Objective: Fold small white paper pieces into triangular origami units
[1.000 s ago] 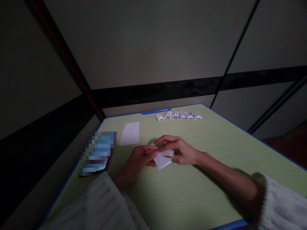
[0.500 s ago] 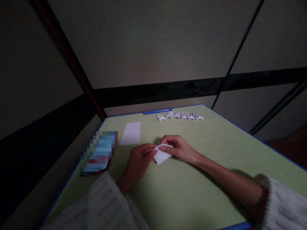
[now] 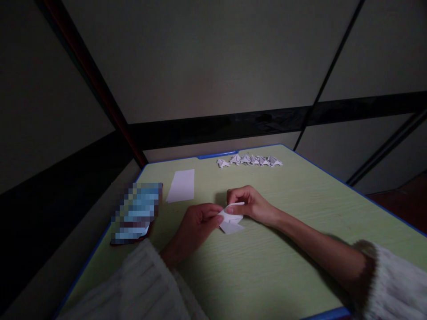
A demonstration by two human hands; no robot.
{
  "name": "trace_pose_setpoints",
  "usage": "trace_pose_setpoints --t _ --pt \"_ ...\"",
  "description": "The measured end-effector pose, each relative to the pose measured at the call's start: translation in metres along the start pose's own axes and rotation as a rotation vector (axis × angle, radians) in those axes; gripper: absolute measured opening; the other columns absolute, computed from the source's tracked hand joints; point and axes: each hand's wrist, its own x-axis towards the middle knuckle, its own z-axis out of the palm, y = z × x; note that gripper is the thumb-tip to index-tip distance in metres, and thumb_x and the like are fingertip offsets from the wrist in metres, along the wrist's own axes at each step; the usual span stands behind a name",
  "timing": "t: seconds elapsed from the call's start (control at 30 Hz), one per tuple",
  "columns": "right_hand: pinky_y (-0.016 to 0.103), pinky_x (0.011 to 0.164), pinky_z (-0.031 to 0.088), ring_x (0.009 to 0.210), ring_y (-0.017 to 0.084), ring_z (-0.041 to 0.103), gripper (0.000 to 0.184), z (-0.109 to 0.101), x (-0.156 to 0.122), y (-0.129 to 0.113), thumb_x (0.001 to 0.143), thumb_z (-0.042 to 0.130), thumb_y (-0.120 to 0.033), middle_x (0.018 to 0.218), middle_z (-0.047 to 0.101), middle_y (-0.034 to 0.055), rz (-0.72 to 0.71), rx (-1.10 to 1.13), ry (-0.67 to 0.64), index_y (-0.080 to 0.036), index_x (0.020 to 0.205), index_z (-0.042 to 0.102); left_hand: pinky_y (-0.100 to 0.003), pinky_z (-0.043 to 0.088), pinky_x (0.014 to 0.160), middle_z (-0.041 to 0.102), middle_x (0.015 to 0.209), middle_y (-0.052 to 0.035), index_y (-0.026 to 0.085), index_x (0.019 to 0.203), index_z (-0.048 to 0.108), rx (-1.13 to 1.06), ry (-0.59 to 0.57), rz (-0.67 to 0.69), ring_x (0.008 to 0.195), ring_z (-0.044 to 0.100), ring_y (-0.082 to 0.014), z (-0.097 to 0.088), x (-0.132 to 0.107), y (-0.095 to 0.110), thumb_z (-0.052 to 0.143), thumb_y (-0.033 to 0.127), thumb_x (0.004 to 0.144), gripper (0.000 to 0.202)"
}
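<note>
A small piece of folded white paper point(image 3: 232, 226) is held between both hands over the middle of the table. My left hand point(image 3: 202, 221) pinches its left corner between thumb and fingers. At the upper right edge, my right hand point(image 3: 248, 205) grips it, the thumb lying across the top layer. One flap hangs down toward me, below the upper folds. The fingertips under the paper are hidden.
Several folded white paper figures point(image 3: 246, 159) stand in a row near the far edge of the pale green table point(image 3: 293, 275). White paper sheets point(image 3: 181, 186) lie at the left, beside a pixelated flat object point(image 3: 138, 213) with a dark red edge. A panelled wall point(image 3: 213, 66) rises behind.
The paper has turned a little in my hands, and a lower flap now shows apart from the upper folds. Both hands have shifted slightly to the right.
</note>
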Motion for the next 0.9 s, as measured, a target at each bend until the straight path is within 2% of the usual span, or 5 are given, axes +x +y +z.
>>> trace_pose_setpoints --t 0.23,0.37,0.47,0.7,0.9 --pt "0.018 0.04 0.022 0.04 0.003 0.034 0.028 0.0046 0.0012 0.0032 0.057 0.065 -0.029 0.043 0.04 -0.006 0.056 0.101 0.057 -0.011 0.046 0.047 -0.018 0.041 0.047 0.061 0.052 0.0004 0.013 0.063 0.062 0.098 -0.021 -0.033 0.048 0.056 -0.0106 0.0021 0.0026 -0.0027 0.051 0.026 0.068 0.017" --pt "0.018 0.04 0.024 0.04 0.003 0.036 0.03 0.0048 0.0048 0.0085 0.064 0.059 -0.034 0.043 0.043 -0.0049 0.092 0.29 0.104 -0.01 0.05 0.048 -0.017 0.039 0.042 0.058 0.044 0.0019 0.013 0.058 0.057 0.072 0.099 -0.038 0.042 0.053 -0.0093 -0.0003 0.004 -0.0009 0.051 0.026 0.067 0.016" --pt "0.017 0.041 0.03 0.043 0.004 0.041 0.025 0.0017 0.0063 0.0092 0.064 0.059 -0.032 0.049 0.048 -0.0028 0.137 0.454 0.125 -0.01 0.057 0.051 -0.016 0.037 0.04 0.056 0.042 0.0025 0.013 0.056 0.055 0.052 0.134 -0.016 0.039 0.051 -0.0079 -0.003 0.0047 0.001 0.051 0.025 0.067 0.017" --pt "0.015 0.04 0.036 0.046 0.005 0.048 0.021 -0.0041 0.0026 0.0061 0.065 0.06 -0.023 0.053 0.048 -0.0031 0.266 0.734 -0.142 -0.013 0.059 0.043 -0.016 0.036 0.038 0.055 0.044 0.0019 0.013 0.055 0.055 0.009 0.086 -0.009 0.039 0.048 -0.0068 -0.0038 0.0046 0.0031 0.054 0.03 0.064 0.019" --pt "0.013 0.039 0.036 0.043 0.003 0.044 0.023 0.0005 -0.0004 0.0078 0.06 0.065 -0.023 0.053 0.047 -0.0051 0.26 0.692 -0.213 -0.013 0.065 0.046 -0.016 0.034 0.037 0.051 0.04 0.0038 0.014 0.051 0.055 -0.015 0.083 -0.008 0.036 0.044 -0.0057 -0.002 0.0046 0.0045 0.058 0.035 0.06 0.023"
